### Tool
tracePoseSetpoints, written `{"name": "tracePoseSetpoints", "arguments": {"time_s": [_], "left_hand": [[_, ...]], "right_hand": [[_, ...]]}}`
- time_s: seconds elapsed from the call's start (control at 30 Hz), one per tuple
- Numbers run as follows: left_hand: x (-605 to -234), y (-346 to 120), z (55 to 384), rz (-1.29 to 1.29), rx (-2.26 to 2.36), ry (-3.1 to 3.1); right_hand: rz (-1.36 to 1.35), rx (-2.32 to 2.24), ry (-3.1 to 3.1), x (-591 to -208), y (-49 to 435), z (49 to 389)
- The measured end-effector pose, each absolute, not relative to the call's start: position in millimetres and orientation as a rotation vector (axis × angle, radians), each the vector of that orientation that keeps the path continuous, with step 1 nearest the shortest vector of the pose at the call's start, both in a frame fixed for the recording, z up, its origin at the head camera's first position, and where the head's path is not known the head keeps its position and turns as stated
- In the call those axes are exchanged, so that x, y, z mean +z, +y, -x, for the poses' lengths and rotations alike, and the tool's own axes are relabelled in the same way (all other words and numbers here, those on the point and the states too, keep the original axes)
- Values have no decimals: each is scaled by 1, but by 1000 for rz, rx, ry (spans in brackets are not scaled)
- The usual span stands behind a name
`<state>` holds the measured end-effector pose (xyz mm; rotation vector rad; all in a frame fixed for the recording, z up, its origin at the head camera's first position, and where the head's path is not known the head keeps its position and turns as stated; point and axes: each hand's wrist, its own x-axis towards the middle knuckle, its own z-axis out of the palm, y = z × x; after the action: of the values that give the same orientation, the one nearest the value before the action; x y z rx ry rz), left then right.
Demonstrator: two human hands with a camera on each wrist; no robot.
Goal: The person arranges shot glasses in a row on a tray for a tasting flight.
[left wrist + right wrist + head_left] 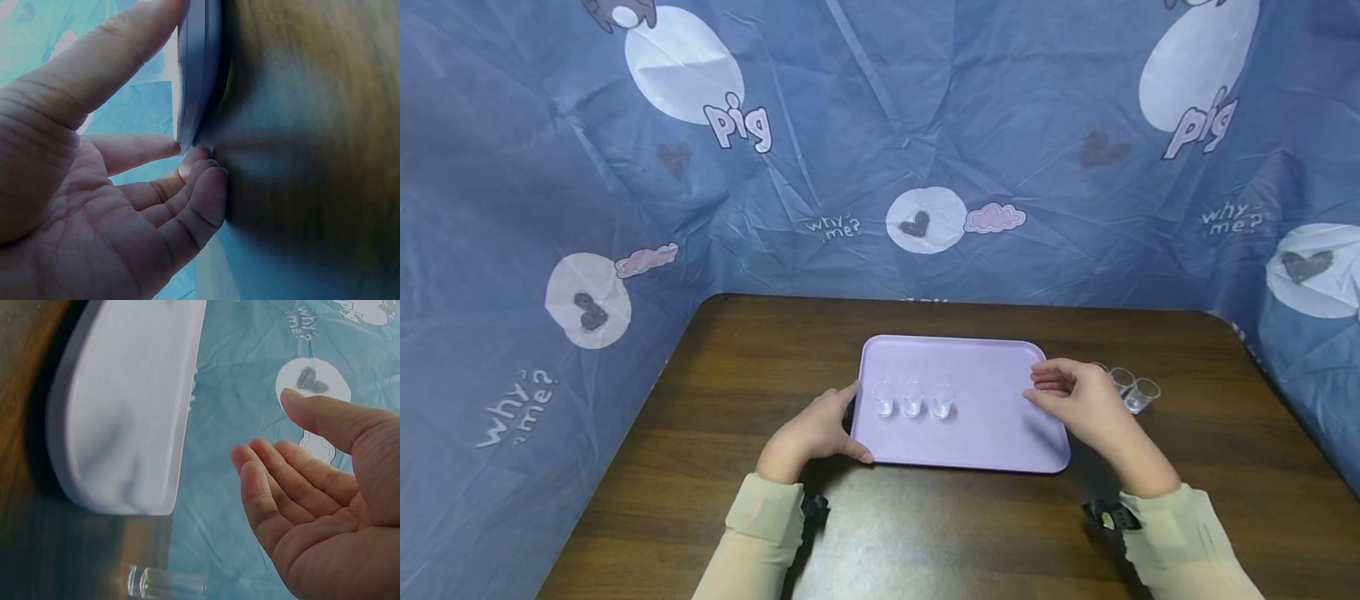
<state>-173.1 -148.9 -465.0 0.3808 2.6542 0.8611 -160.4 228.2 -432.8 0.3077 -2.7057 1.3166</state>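
A lilac tray (992,433) lies on the wooden table. Toward its left side, three small clear shot glasses stand upright in a row: a left one (883,402), a middle one (912,402) and a right one (942,402). My left hand (815,427) holds the tray's front left corner, thumb along the front edge and index finger at the left edge; its other fingers curl low by the table. Over the tray's right edge hovers my right hand (1086,404), fingers loosely bent with nothing between them, as the right wrist view confirms.
On the table right of the tray stand more shot glasses, one in front (1142,395) and another behind it (1122,380); my right hand partly covers a further one. Blue printed cloth (850,150) hangs behind and beside the table (760,350).
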Motion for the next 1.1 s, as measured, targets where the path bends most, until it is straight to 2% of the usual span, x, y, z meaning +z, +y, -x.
{"name": "tracePoseSetpoints", "arguments": {"time_s": [1.1], "left_hand": [[-466,-149,174,-386,863,2660]], "right_hand": [[-162,1255,-2667,-432,280,144]]}}
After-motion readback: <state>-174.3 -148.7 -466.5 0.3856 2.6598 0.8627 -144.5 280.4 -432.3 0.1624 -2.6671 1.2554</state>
